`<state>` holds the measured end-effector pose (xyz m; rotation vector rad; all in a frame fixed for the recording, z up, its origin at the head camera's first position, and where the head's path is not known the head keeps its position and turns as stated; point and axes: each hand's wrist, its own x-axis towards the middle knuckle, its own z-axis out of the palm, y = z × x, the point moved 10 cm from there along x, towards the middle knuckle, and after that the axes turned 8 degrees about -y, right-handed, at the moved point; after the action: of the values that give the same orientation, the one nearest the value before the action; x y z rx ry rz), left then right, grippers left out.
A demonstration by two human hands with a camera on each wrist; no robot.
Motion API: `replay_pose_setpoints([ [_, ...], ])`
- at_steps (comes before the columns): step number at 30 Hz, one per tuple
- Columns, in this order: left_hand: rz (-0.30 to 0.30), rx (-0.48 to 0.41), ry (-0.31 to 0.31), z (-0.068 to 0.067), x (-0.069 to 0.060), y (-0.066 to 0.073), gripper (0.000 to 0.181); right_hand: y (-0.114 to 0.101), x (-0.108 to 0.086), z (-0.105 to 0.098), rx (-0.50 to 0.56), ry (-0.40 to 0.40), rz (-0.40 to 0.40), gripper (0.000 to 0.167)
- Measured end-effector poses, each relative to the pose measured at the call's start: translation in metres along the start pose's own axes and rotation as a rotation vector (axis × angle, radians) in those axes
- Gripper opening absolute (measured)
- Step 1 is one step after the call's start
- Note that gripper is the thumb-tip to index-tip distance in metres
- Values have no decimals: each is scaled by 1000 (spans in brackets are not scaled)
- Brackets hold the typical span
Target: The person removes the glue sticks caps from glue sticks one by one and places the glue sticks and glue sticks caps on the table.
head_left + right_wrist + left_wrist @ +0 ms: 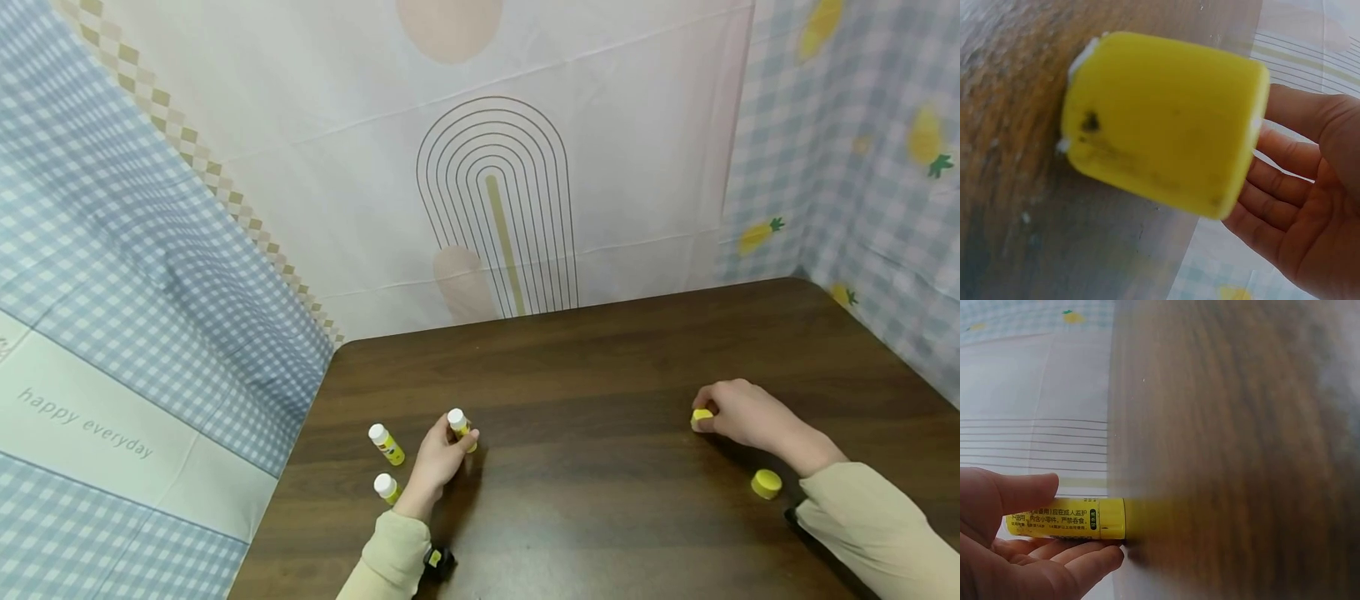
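Observation:
Near the left of the table, my left hand (437, 457) grips a yellow glue stick (1072, 519) with a white top. In the left wrist view thumb and fingers lie along its printed sides, and its yellow base is close to or on the wood. Two similar glue sticks stand beside that hand, one farther back (387, 445) and one (387, 487) partly behind the wrist. Over at the right, my right hand (738, 412) pinches a small yellow cap (702, 415) at the tabletop. In the right wrist view a near yellow cap (1166, 125) covers the fingertips.
A second yellow cap (767, 484) sits on the dark wooden table (570, 467), close to my right sleeve. Patterned cloth (637, 150) hangs behind the table, with blue checked cloth (247, 333) on the left. A black wrist device (440, 562) shows under the left sleeve.

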<state>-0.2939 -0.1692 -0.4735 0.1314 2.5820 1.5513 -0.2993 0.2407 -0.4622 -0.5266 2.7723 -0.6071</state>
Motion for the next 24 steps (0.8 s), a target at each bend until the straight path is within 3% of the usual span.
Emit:
replay_pose_setpoints([
  [11,-20,27,-8,0,1,-4,22,0,1,2,6,-3,6,24],
  [24,-63,11,20,-9,-3,-7,40,-4,5,3,4,10,-6,18],
])
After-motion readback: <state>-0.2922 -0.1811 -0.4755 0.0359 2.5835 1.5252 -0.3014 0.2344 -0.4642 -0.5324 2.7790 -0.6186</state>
